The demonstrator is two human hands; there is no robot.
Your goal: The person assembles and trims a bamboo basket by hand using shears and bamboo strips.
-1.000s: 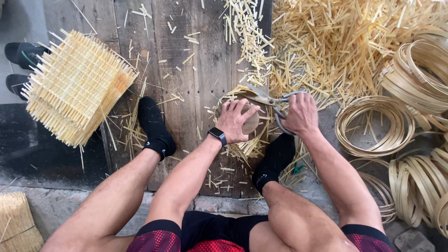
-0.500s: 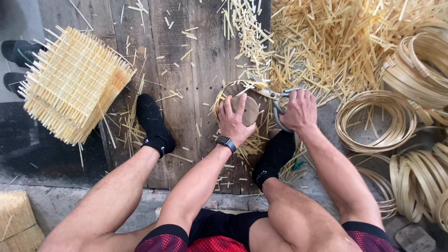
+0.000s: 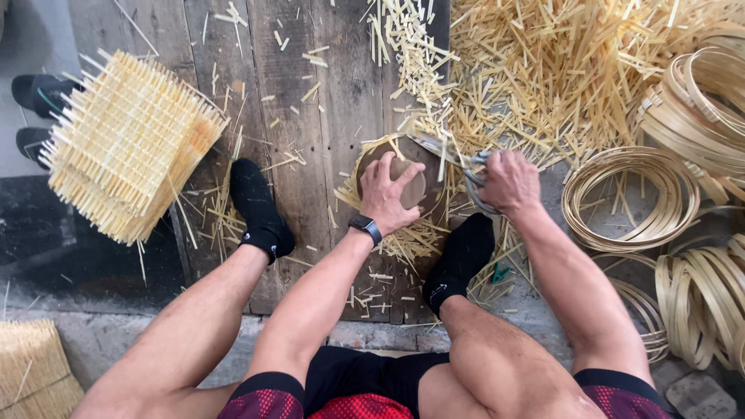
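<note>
Left hand (image 3: pixel 386 195) on round woven disc (image 3: pixel 403 182)

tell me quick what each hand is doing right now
Left hand: spread open, pressing down on the round woven piece.
Right hand: closed, grip on the scissors.

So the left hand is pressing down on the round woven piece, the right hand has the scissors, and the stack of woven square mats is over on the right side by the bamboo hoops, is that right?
Not quite. The stack of woven square mats lies on the left, beyond the left foot; only the bamboo hoops are on the right. The head view shows it. The rest holds: the left hand presses on the round woven piece and the right hand holds the scissors.
</note>
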